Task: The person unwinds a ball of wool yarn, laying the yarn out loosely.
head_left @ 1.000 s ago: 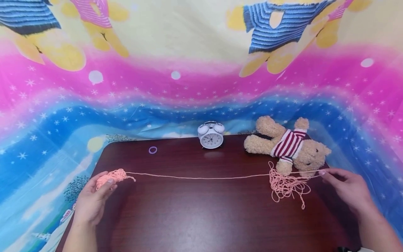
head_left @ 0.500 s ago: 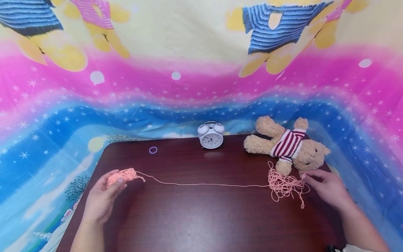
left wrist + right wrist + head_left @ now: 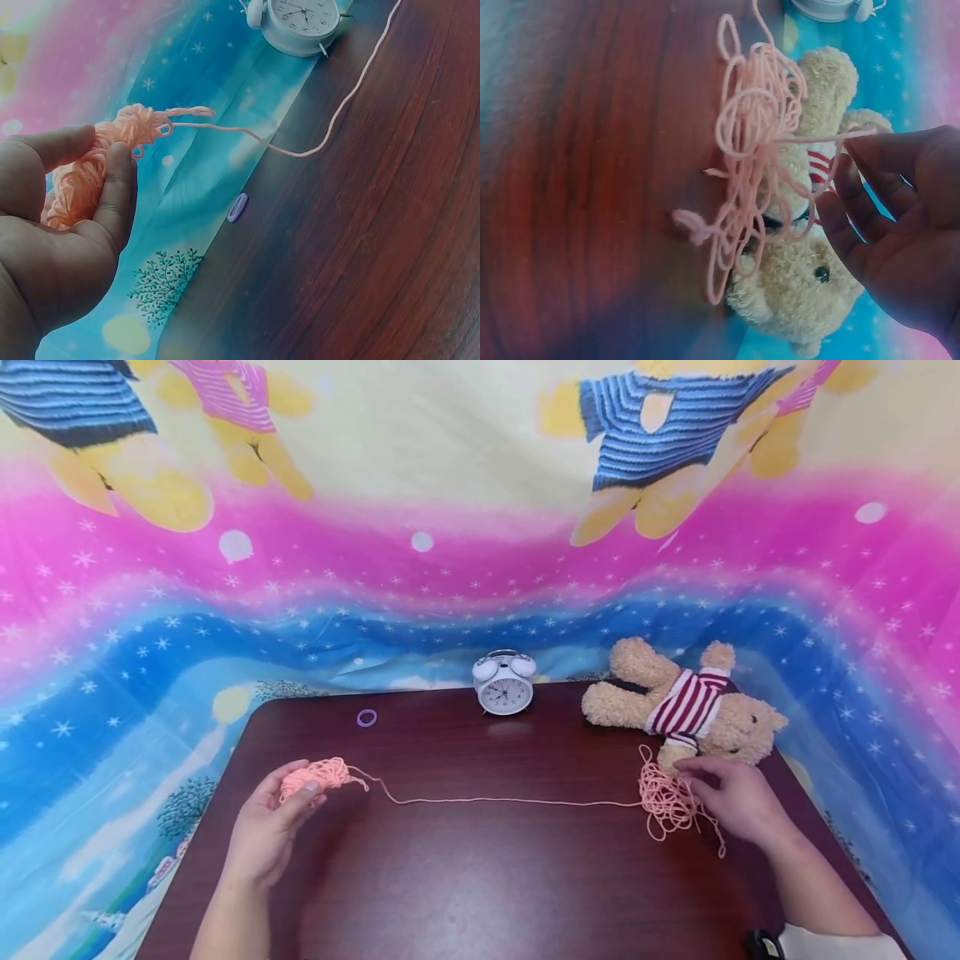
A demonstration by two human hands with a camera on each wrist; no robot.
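A bundle of peach yarn is gripped between the thumb and fingers of my left hand, above the left side of the table. From it a single strand runs slackly across to a loose tangle of the same yarn on the right. My right hand is at the tangle's right edge; in the right wrist view its thumb and finger pinch a strand drawn out of the pile. Just behind that hand lies a teddy bear in a red-and-white striped shirt.
A white alarm clock stands at the back middle of the dark wooden table. Toward the back left lies a small purple ring. A printed cloth hangs around the table's back and sides.
My right hand has moved left, from beyond the tangle to its edge. The left hand has shifted right with the bundle. The strand between them has gone from nearly taut to slack.
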